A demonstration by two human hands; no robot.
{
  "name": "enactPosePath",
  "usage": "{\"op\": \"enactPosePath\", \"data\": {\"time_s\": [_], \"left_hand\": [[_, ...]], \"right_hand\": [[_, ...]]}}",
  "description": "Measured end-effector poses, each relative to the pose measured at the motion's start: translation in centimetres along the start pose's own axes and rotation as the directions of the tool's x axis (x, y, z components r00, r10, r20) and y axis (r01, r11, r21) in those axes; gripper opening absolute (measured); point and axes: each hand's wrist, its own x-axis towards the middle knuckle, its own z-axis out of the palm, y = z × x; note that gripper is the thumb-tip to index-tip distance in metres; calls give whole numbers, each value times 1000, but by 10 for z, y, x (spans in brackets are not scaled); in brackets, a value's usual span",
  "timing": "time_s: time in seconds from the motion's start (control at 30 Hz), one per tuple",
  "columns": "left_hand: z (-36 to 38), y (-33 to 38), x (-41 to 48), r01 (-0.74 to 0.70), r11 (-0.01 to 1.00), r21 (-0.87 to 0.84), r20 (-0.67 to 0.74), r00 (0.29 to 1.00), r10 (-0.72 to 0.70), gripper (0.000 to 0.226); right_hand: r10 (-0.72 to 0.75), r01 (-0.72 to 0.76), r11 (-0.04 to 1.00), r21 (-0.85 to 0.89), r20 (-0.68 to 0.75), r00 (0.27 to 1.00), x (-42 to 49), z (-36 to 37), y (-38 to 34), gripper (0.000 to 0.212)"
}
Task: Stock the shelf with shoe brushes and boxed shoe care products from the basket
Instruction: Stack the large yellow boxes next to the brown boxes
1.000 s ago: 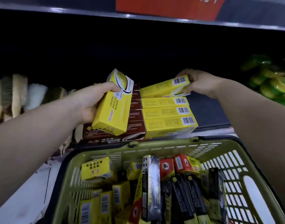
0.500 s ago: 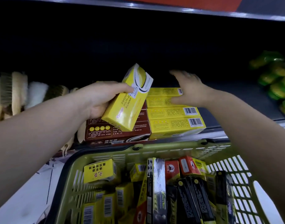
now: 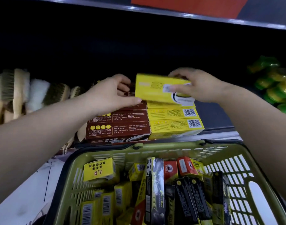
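Shoe brushes [image 3: 17, 95]: already ranged at the left of the shelf [image 3: 220, 111], well apart from both hands.
Left hand [image 3: 106, 95]: half a second ago it alone held the yellow box [image 3: 155, 88], tilted on end. Now only its thumb tip touches the box's lower left corner. Its other fingers are curled just beside that end, and I cannot tell whether they still grip.
Yellow box: turned level since then, long side across, hovering just above the yellow stack [image 3: 168, 113] — not yet set down.
Right hand [image 3: 202, 85]: it was lying flat on the stack and has come up to take the box's right end. Its fingers [image 3: 179, 90] are clasped round it, thumb across the front face and the rest over the top.
Meaning: the box looks to be passing from left to right for placing as the next layer, beside the brown boxes [image 3: 119, 129].
Basket [image 3: 171, 147]: many boxes remain below — stocking seems far from done.
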Motion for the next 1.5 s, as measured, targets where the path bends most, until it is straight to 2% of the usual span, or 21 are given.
{"op": "enactPosePath", "data": {"time_s": [0.07, 0.1, 0.2, 0.27, 0.4, 0.47, 0.6, 0.7, 0.77, 0.87, 0.97, 1.07, 1.13, 1.23, 1.33, 1.4, 1.43, 1.5], "left_hand": [[9, -9, -4, -46, 981, 191, 12, 999, 45, 66], [15, -13, -6, -84, 954, 287, 45, 996, 74, 68], [28, -19, -13, -159, 883, 442, 138, 985, 108, 74], [30, -21, -13, -163, 863, 478, 165, 982, 94, 76], [30, -25, -11, -183, 843, 506, 191, 977, 98, 75], [30, -26, -11, -193, 843, 503, 192, 975, 108, 74], [30, -27, -12, -204, 843, 498, 196, 973, 120, 73], [29, -24, -16, -214, 845, 490, 198, 971, 132, 68], [27, -20, -24, -218, 859, 464, 192, 971, 143, 63], [21, -13, -54, -283, 863, 417, 201, 955, 216, 52], [13, -9, -95, -352, 882, 314, 226, 930, 290, 35], [7, -18, -127, -331, 911, 246, 287, 923, 258, 19], [4, -30, -141, -306, 921, 240, 316, 922, 224, 16], [2, -47, -151, -271, 926, 262, 331, 927, 177, 15], [2, -56, -153, -256, 921, 294, 337, 929, 151, 20], [2, -57, -152, -257, 914, 313, 349, 926, 141, 21], [3, -57, -151, -261, 911, 319, 350, 926, 143, 22], [5, -58, -150, -250, 913, 323, 311, 939, 147, 24]], "right_hand": [[74, -79, 996, -36, -134, 988, 9, 0, 17, 61], [93, -116, 987, -113, -185, 978, 14, -1, 24, 60], [105, -182, 924, -337, -235, 966, 30, 3, 39, 52], [129, -190, 916, -353, -191, 973, 39, 11, 45, 51], [153, -135, 938, -319, 31, 988, 50, 33, 52, 53], [177, -147, 951, -273, 89, 980, 53, 41, 54, 51], [194, -158, 964, -212, 162, 968, 50, 46, 52, 51], [199, -149, 942, -301, 146, 969, 40, 45, 35, 53], [137, -107, 946, -306, 76, 988, 23, 47, 9, 53], [-28, 26, 989, -142, -10, 1000, -27, 60, -39, 43], [-180, 180, 983, -41, 19, 984, -85, 78, -80, 35], [-233, 240, 969, -58, 105, 967, -121, 104, -107, 30], [-229, 240, 962, -130, 96, 969, -135, 120, -121, 26], [-293, 297, 950, -96, 57, 954, -145, 136, -135, 27], [-251, 241, 968, 71, 326, 911, -150, 164, -147, 39], [-184, 172, 982, 74, 550, 815, -150, 188, -150, 61], [-161, 144, 987, 78, 611, 775, -149, 198, -151, 74], [-132, 95, 991, 93, 643, 755, -148, 210, -151, 90]]}}
